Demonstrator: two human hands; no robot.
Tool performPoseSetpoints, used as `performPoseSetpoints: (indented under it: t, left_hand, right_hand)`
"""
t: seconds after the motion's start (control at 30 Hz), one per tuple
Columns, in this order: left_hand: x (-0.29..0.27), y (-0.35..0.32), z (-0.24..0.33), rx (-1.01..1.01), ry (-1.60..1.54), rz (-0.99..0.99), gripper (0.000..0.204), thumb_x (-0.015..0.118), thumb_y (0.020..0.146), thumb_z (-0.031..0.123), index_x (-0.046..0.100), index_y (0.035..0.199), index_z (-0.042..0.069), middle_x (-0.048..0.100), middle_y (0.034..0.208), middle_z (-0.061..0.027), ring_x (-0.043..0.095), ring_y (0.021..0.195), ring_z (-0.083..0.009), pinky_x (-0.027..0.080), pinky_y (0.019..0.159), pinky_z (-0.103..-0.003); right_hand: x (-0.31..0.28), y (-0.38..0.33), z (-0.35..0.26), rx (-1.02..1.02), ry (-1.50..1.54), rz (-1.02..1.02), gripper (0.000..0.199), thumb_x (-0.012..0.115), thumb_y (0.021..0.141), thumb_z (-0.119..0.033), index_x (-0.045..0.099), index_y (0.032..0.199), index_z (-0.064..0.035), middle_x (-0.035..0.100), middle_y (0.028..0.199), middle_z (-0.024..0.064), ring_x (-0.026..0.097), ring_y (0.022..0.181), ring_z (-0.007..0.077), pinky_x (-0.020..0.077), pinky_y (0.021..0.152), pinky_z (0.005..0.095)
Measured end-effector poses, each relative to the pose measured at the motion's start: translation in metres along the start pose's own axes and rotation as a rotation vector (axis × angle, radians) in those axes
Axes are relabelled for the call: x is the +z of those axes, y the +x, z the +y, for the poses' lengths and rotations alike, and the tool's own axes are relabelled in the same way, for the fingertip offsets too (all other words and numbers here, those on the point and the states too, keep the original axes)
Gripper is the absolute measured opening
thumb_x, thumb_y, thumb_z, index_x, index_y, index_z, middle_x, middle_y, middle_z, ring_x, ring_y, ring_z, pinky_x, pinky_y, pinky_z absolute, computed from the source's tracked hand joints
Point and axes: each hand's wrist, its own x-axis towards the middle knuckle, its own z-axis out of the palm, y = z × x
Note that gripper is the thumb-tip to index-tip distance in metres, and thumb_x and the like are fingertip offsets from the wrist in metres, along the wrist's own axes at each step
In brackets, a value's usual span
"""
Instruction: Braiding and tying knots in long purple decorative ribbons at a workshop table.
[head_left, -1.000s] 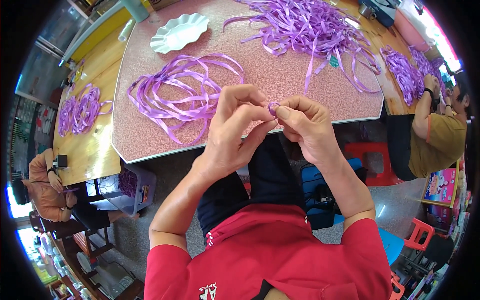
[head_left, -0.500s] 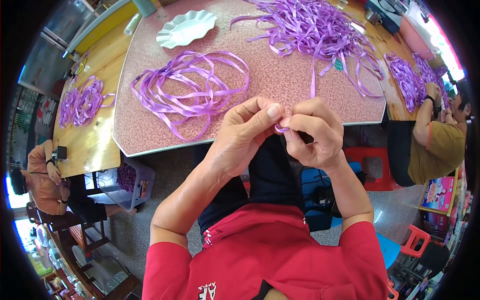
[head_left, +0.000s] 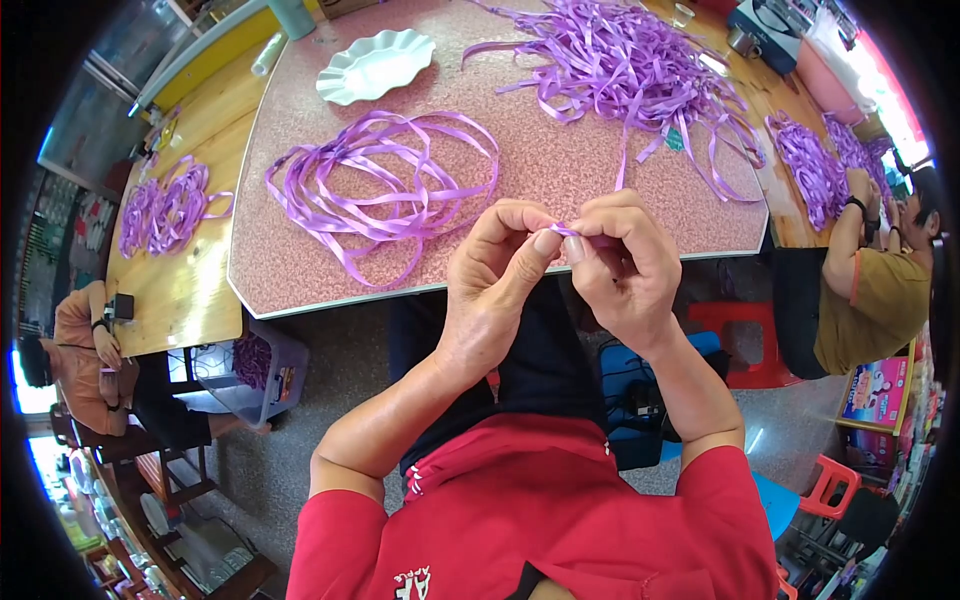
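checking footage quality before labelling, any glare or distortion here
Head view: a bright strip at upper right is blown out; sheen lies on the wooden table at left; the left edge of the pink tabletop bows; corners go black; the pinched purple ribbon is too small for detail.

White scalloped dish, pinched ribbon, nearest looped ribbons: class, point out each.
White scalloped dish (head_left: pixel 376 68), head view: inner surface.
Pinched purple ribbon (head_left: pixel 564 230), head view: exposed middle.
Looped purple ribbons (head_left: pixel 340 156), head view: gathered strands.
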Motion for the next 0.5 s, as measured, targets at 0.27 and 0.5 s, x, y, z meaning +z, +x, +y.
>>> performPoseSetpoints:
  t: [0.27, 0.5]
  left_hand:
    - [-0.003, 0.002, 0.002, -0.079, 0.069, -0.009, 0.012, 0.06, 0.099, 0.013, 0.054, 0.106, 0.004, 0.054, 0.1, 0.0017, 0.052, 0.094, -0.0052, 0.043, 0.084, -0.021]
    - [-0.011, 0.013, -0.007, 0.348, 0.536, -0.012, 0.012, 0.062, 0.096, 0.005, 0.054, 0.104, 0.002, 0.054, 0.1, -0.0039, 0.053, 0.094, -0.0106, 0.043, 0.085, -0.025]
  right_hand:
    - [-0.006, 0.004, -0.004, 0.199, 0.087, -0.034, 0.004, 0.066, 0.084, 0.0, 0.064, 0.086, -0.0019, 0.059, 0.08, 0.0015, 0.048, 0.064, 0.0032, 0.0372, 0.055, 0.0197]
    - [-0.003, 0.005, -0.017, 0.538, 0.583, -0.072, 0.005, 0.061, 0.093, -0.004, 0.064, 0.093, 0.0006, 0.061, 0.086, -0.0018, 0.051, 0.073, 0.001, 0.0396, 0.063, 0.0178]
